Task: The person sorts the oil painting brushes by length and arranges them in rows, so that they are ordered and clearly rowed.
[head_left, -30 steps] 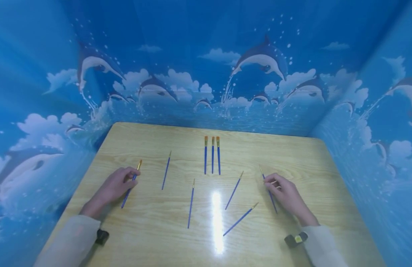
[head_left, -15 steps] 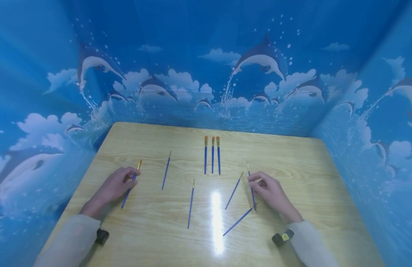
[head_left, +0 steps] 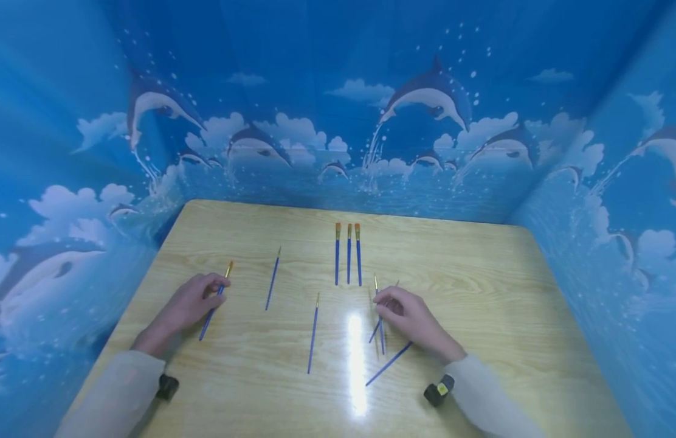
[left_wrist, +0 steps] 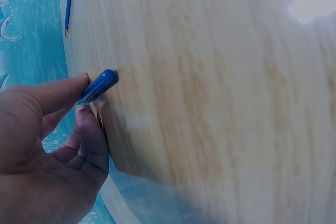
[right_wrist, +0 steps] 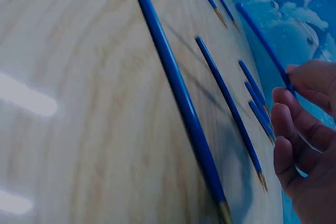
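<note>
My left hand [head_left: 193,304] pinches a blue-handled paintbrush [head_left: 208,317] between thumb and fingers at the table's left side, orange bristles pointing away. In the left wrist view the brush's rounded handle end [left_wrist: 105,83] juts toward the camera. Right of centre, my right hand [head_left: 414,316] pinches a thin blue paintbrush [head_left: 381,336], its tip pointing away and its handle trailing toward me. Seen from the right wrist, this brush [right_wrist: 262,38] is raised over the table. Another thin brush [head_left: 373,333] lies beneath, partly hidden by the hand; a diagonal one [head_left: 389,363] lies nearer me.
Three flat brushes [head_left: 349,258] stand side by side near the back edge of the wooden table [head_left: 453,243]. Two thin brushes, one left [head_left: 272,283] and one central [head_left: 313,334], lie apart. Dolphin-printed blue curtains [head_left: 316,73] enclose the back and sides.
My right hand has carried its thin paintbrush leftward from the right side, over the two loose brushes there. My left hand and its brush have stayed still.
</note>
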`<state>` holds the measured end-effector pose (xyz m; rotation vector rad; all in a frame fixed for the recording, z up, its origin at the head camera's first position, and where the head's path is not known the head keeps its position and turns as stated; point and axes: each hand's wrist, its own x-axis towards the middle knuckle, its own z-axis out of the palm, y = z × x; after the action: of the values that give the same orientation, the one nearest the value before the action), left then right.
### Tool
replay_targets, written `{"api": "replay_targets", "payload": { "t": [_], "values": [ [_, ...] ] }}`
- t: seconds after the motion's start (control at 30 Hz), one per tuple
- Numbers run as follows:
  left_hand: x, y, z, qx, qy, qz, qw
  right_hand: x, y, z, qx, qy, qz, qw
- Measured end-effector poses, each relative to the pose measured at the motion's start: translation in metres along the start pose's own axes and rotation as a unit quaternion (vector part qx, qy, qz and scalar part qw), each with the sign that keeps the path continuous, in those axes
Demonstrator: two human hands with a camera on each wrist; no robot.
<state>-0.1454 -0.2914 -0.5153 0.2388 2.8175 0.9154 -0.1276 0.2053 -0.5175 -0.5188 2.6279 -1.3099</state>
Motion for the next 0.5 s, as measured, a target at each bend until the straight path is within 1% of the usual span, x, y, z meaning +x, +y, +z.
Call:
{"api": "replay_targets", "payload": {
  "t": [0.17, 0.33, 0.5],
  "values": [
    [0.001, 0.000, 0.000, 0.002, 0.000, -0.004, 1.0000, 0.006, -0.007, 0.019, -0.008, -0.032, -0.032, 0.999],
    [0.001, 0.000, 0.000, 0.003, 0.001, 0.002, 1.0000, 0.010, -0.015, 0.033, -0.024, -0.041, -0.047, 0.998],
    [0.001, -0.002, 0.001, 0.002, 0.000, 0.000, 1.0000, 0.015, -0.023, 0.042, -0.030, -0.050, -0.060, 0.997]
  ]
}}
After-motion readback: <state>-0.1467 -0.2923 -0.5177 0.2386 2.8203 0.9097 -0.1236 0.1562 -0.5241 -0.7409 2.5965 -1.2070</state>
